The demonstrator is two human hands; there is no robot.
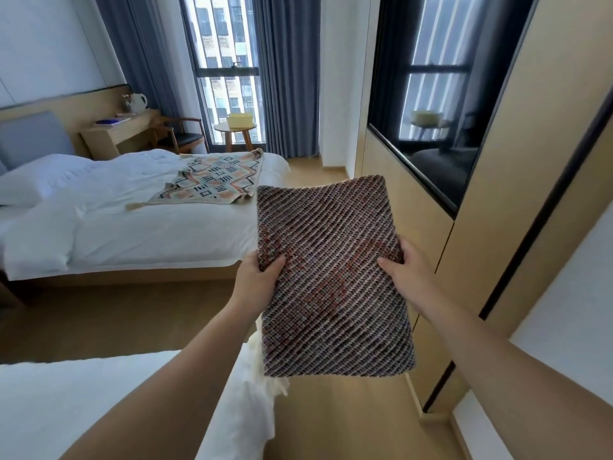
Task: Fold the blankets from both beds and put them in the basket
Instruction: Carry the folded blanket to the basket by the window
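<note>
- While both bare arms reach forward, the folded knit blanket (331,273) is held in the air between them, over the wooden floor (331,419) and just right of the near bed's corner.
- This blanket is a thick flat rectangle of dark, diagonally ribbed yarn with reddish patches. A cream fringe hangs from under its near left edge.
- The left hand (257,277) grips the blanket's left edge, with the thumb lying on the upper face and the fingers curled out of sight beneath.
- The right hand (403,270) grips the right edge the same way, thumb on top and fingers wrapped round the side.
- A second patterned blanket (215,180), cream with black and orange geometric motifs, lies spread and unfolded on the foot end of the far bed (132,227), one tasselled corner pointing left.
- The near bed (99,403) shows only a stretch of white bedding at the lower left.
- A pale yellow basket (239,121) stands on a small round table (232,129) by the far window (225,61), well apart from both blankets.
- Left of the table stands a wooden chair (180,136), then a desk (116,129) with a white kettle (137,101) on it.
- Grey-blue curtains (285,71) hang on either side of the window.
- A wooden wall panel (414,207) with a dark glossy screen (431,111) runs along the right.
</note>
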